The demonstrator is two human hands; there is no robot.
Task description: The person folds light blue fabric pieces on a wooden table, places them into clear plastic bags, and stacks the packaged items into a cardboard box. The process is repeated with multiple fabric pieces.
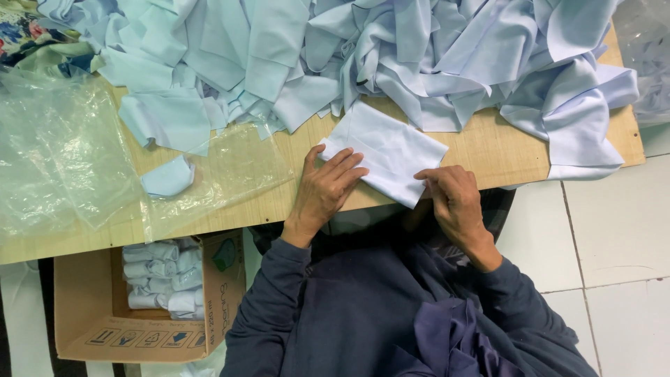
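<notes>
White cloth, folded into a flat piece point(388, 152), lies on the wooden table point(488, 150), close to the near edge. I see the left hand point(324, 192) lying flat on it. Its fingers point(343, 167) are spread a little and press down on the left corner of the folded cloth. The palm sits on the bare wood just beside it.

I see the right hand point(453, 199) at the other end. Its fingers are bent in close together and pinch the near right corner of the cloth, right at the table edge. So the cloth lies between the two hands, under the left fingertips and inside the right pinch.

Behind the folded cloth is a big pile of pale blue cloth pieces point(391, 49), and it touches the far edge of the cloth. Clear plastic bags point(63, 153) lie on the left part of the table. One small blue piece point(167, 178) sits among them. Down below the table is a cardboard box point(91, 328) with rolled cloths point(160, 276) inside.
</notes>
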